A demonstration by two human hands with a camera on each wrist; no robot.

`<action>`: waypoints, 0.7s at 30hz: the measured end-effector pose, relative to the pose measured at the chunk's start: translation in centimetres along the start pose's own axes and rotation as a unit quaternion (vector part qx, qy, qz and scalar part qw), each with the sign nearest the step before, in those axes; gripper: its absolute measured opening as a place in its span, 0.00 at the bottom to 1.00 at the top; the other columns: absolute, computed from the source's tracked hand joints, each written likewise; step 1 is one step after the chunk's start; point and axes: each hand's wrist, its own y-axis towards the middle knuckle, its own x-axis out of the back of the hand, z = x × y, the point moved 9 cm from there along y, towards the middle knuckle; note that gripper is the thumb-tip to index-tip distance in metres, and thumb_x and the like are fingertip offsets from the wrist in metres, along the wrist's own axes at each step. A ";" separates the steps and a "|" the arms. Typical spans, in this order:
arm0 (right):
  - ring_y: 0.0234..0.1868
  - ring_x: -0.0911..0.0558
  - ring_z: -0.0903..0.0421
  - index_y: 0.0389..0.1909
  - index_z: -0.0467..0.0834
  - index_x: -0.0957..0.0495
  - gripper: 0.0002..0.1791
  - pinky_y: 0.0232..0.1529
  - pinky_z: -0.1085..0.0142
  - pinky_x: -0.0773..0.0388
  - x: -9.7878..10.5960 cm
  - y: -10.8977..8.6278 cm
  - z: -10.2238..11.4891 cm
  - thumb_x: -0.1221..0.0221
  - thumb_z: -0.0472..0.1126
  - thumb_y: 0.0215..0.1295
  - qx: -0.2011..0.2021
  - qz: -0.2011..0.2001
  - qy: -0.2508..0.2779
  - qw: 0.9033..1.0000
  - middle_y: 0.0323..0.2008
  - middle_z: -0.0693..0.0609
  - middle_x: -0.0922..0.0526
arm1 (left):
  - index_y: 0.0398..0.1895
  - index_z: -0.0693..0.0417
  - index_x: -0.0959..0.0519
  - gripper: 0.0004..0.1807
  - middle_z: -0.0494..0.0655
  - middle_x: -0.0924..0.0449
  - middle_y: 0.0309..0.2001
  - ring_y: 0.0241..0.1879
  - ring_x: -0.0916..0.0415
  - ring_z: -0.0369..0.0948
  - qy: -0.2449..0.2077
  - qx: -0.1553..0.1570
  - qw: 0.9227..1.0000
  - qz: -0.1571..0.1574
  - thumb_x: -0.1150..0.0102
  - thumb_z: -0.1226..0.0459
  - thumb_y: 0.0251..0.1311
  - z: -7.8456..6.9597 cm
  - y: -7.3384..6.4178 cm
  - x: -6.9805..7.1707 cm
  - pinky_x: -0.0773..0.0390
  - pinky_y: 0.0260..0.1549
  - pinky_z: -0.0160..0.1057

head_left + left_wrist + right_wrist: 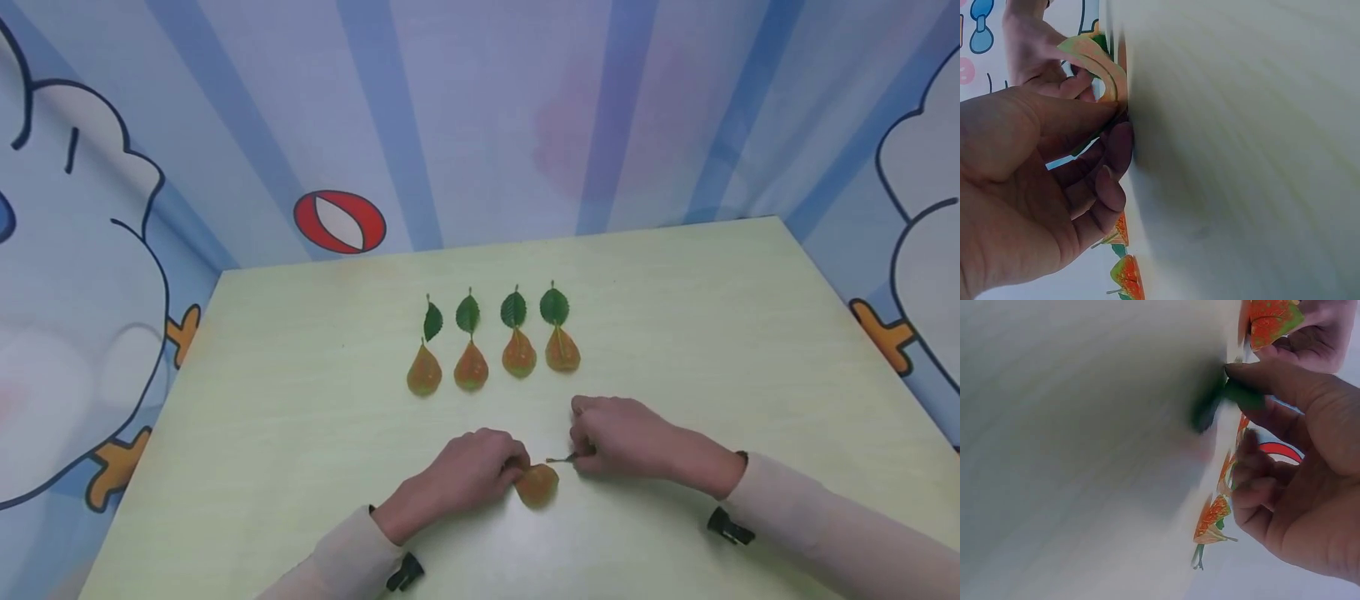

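Between the thumb and fingertips of my left hand (471, 472) is the narrow end of a thin pear-shaped piece (538, 487), orange with some green. It looks curved in the left wrist view, close over the table. Just right of it, my right hand (626, 439) pinches a small green leaf (1244, 397). In the head view the fingers hide most of this leaf, and its thin stem (558, 460) points left toward the pear piece. Beyond the hands lies a row of several similar pear pieces (471, 367), with a green leaf (467, 314) above each.
The pale yellow-green table (270, 417) reaches back to a striped blue wall (487, 125) printed with a red-and-white ball (340, 222). Black clips (406, 572) hang near both sleeve cuffs.
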 end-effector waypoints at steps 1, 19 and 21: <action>0.25 0.33 0.65 0.15 0.51 0.25 0.14 0.25 0.70 0.33 -0.1 -0.1 0.0 0.32 0.37 0.54 -0.003 0.001 0.002 1.000 0.28 0.61 0.31 | 0.38 0.47 0.12 0.06 0.34 0.16 0.34 0.33 0.24 0.29 0.000 0.000 1.000 0.000 0.36 0.66 0.64 0.0 0.0 0.0 0.25 0.30 0.32; 0.24 0.33 0.64 0.18 0.52 0.27 0.16 0.28 0.68 0.32 0.7 -0.3 -0.5 0.37 0.44 0.66 -0.025 -0.023 0.067 0.997 0.21 0.61 0.31 | 0.38 0.47 0.12 0.05 0.35 0.16 0.35 0.35 0.23 0.29 -0.003 0.000 1.000 0.001 0.36 0.66 0.64 0.1 -0.1 0.0 0.24 0.31 0.33; 0.26 0.31 0.64 0.22 0.51 0.23 0.13 0.30 0.67 0.30 1.1 -0.3 -0.7 0.39 0.43 0.68 -0.019 -0.036 0.081 0.996 0.24 0.61 0.29 | 0.37 0.46 0.12 0.05 0.35 0.16 0.35 0.35 0.22 0.29 -0.001 -0.003 1.000 -0.003 0.36 0.66 0.64 0.1 -0.1 0.1 0.24 0.31 0.33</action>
